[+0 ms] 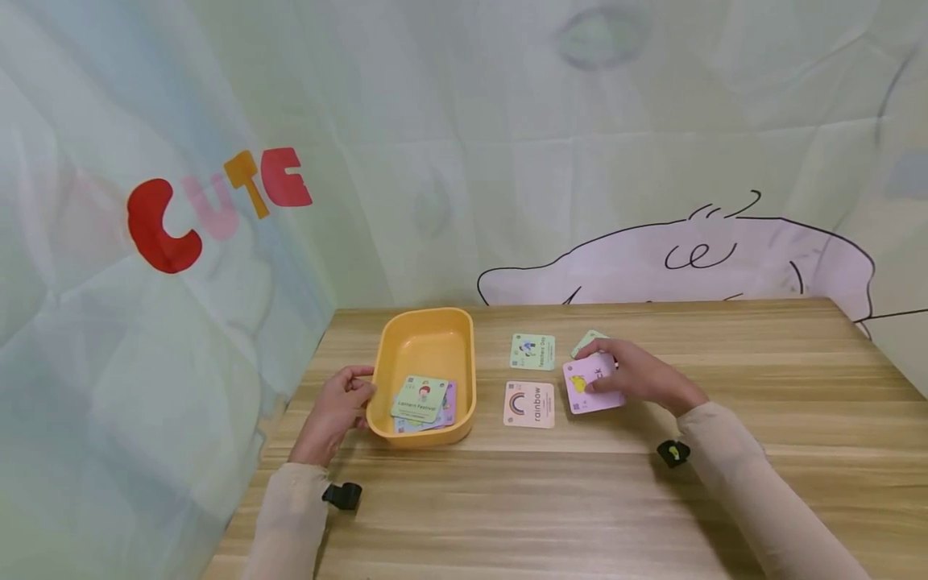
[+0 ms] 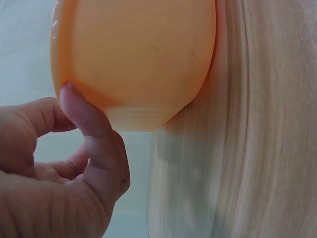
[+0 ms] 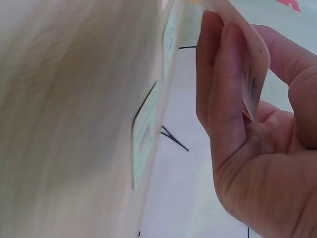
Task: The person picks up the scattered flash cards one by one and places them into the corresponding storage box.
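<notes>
My left hand [image 1: 339, 411] pinches the left rim of a yellow plastic bin [image 1: 424, 320]; the left wrist view shows thumb and fingers [image 2: 94, 134] at the bin's edge. Inside lie several cards, with a green "Lantern Festival" card [image 1: 420, 399] on top. My right hand [image 1: 645, 377] grips a purple card [image 1: 576, 395] with a yellow picture, its word partly covered by the thumb. In the right wrist view this card [image 3: 257, 54] is raised off the table. Behind it lies a green card [image 1: 588, 338], partly hidden in the head view.
Between bin and right hand, a green "Teachers' Day" card [image 1: 532, 352] lies behind a pale pink "rainbow" card [image 1: 529, 404]. The wooden table [image 1: 507, 507] meets a printed curtain [image 1: 406, 201] at its back and left.
</notes>
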Action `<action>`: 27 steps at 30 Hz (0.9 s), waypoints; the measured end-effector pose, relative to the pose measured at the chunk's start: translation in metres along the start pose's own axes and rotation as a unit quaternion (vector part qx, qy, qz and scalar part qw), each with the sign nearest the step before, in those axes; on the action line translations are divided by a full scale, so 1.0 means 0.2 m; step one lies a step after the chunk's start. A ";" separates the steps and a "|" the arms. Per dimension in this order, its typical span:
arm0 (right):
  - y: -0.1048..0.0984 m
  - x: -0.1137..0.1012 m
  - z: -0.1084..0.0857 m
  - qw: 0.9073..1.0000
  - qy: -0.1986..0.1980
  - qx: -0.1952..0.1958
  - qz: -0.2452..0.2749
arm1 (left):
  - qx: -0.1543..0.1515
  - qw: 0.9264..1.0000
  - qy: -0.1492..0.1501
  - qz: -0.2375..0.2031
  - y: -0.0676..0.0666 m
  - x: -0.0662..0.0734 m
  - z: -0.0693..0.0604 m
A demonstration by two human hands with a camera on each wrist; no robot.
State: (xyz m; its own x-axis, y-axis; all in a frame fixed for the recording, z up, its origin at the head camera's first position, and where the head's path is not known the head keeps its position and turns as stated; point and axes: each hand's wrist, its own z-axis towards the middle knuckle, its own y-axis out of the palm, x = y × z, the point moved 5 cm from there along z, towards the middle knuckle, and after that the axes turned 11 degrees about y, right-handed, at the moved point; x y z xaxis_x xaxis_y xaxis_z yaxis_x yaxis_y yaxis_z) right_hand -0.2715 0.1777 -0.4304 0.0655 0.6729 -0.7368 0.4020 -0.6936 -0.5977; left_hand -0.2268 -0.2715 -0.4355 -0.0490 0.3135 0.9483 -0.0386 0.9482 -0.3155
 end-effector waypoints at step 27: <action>0.13 -0.33 0.10 0.996 -0.038 0.004 0.081 | -0.003 1.000 -0.001 -0.003 0.00 0.00 0.00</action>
State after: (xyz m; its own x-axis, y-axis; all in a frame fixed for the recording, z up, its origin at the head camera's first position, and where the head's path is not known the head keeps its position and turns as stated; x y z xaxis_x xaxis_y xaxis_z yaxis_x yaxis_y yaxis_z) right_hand -0.2834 0.1111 -0.4036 0.0589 0.5301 -0.8459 0.3851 -0.7938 -0.4707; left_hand -0.2264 -0.2717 -0.4363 -0.0514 0.3081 0.9500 -0.0323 0.9502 -0.3099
